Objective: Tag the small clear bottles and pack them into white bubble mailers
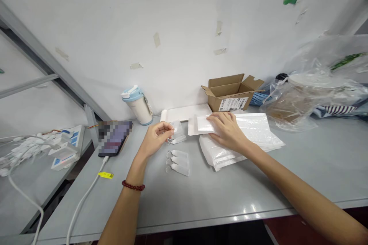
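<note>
My left hand (156, 138) is closed in a pinch on a small clear plastic piece (177, 126), whose exact kind I cannot make out. Several small translucent pouches with thin loops (180, 169) lie on the table just below and beside it. With fingers on top and thumb underneath, my right hand (228, 132) grips a white bubble mailer (203, 124) near its open-flap end. Beneath that hand is a stack of white bubble mailers (218, 155).
Against the wall stand a tumbler (139, 107) and an open cardboard box (230, 93). Another white mailer (186, 113) lies between them. A phone (116, 138) with a white cable (86, 195) is at left. Plastic-wrapped goods (307, 95) crowd the right; power strips (66, 147) sit far left.
</note>
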A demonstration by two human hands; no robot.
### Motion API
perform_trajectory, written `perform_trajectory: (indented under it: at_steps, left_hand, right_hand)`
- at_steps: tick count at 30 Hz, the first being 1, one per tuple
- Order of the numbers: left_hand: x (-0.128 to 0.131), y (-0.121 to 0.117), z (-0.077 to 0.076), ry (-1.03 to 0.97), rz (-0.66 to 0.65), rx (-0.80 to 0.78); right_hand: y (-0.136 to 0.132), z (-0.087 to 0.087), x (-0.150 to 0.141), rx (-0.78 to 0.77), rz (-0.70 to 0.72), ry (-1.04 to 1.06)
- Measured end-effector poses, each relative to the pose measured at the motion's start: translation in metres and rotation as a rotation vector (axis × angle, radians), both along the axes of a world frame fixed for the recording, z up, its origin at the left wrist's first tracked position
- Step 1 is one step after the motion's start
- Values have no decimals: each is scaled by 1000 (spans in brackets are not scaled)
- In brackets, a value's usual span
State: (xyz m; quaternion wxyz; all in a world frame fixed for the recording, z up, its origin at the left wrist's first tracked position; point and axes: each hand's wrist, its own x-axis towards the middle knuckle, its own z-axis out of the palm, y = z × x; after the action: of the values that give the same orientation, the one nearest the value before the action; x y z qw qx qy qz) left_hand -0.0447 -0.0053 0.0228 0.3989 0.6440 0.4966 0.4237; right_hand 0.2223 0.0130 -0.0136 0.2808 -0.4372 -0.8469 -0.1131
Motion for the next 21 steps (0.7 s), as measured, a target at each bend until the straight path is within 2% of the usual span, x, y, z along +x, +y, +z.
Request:
perform_trajectory:
  at_steps: [8, 14, 21]
  left_hand:
    - [13, -5, -2, 83, -71, 50]
    - [15, -6, 0, 151, -47, 114]
    - [34, -4, -19, 137, 25, 197]
  right_hand:
    - [-1, -3, -2, 11, 25, -19]
    - [-2, -3, -3, 32, 42, -7]
    - [-6, 1, -6, 4, 106, 78]
